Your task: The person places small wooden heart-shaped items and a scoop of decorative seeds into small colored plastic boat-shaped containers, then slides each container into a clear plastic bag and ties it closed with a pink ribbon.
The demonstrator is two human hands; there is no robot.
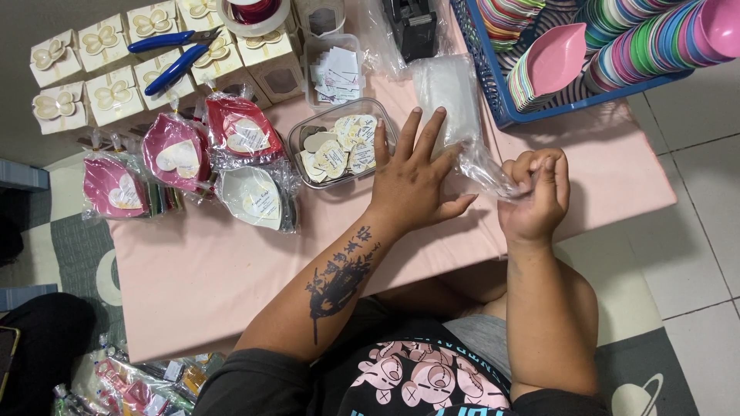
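The right hand (533, 196) has a clenched grip on one end of a clear plastic bag (482, 166), fingers curled tight around the crinkled film. The left hand (416, 181) grasps nothing: it lies flat with fingers spread, pressing the other part of the bag down on the pink table (231, 270). The bag stretches between both hands, just in front of a stack of clear bags (447, 96). Beside the left hand's fingers stands a clear container (297, 142) of heart-shaped tags. Further left lie wrapped leaf-shaped dishes (181, 154) in pink, red and white, then cream gift boxes (92, 65) with blue pliers (173, 54) on top. A blue basket (493, 85) of coloured dishes sits at the far right of the table.
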